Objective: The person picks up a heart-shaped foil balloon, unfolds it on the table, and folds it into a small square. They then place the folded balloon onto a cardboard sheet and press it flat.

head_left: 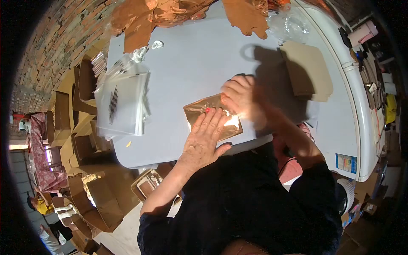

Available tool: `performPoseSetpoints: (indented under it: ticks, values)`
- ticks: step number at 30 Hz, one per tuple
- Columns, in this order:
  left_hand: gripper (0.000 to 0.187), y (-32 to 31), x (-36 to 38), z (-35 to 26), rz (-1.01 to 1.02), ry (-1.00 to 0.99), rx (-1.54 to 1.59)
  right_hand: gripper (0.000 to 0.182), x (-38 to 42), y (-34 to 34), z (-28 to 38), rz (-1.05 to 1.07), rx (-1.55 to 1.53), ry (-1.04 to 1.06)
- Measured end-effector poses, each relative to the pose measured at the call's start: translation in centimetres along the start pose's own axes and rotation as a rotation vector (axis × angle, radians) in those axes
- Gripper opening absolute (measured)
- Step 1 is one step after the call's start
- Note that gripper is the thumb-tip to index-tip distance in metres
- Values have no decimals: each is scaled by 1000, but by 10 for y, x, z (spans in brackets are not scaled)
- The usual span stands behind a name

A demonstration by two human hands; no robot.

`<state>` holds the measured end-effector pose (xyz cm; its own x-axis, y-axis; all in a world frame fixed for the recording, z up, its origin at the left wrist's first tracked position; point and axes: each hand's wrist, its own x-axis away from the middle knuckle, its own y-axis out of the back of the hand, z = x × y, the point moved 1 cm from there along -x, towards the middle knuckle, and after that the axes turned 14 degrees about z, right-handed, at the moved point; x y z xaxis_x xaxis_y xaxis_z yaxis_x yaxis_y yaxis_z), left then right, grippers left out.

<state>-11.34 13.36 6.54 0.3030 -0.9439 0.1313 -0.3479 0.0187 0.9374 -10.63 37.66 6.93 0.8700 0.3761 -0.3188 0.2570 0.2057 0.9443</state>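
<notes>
1. Left hand point(205, 138): fingers point(212, 121) stretched flat, pressing on a shiny copper-coloured packet point(212, 117), gripping nothing.
2. Right hand point(240, 97): blurred, fingers curled on the packet's far edge; whether they pinch it, I cannot tell.
3. The packet lies near the white worktop's point(191, 68) front edge.
4. Clear bags point(123, 104) are stacked to the left, brown cards point(308, 74) to the right.
</notes>
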Motion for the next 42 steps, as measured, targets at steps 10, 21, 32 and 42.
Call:
performPoseSetpoints:
  ticks: [10, 21, 32, 42]
  values:
    - [91, 6, -2, -4, -37, -60, 12, 19, -9, -10, 3, 111, 41, -177]
    - [96, 8, -1, -7, -61, -61, -38, 42, 94, 55, -163, -297, -270, -566]
    - [99, 7, -2, -7, -56, -62, -39, 54, 74, 70, -186, -84, 168, -563]
    - [99, 9, -2, -10, -40, -46, -33, 41, 67, 76, -185, -380, -9, -473]
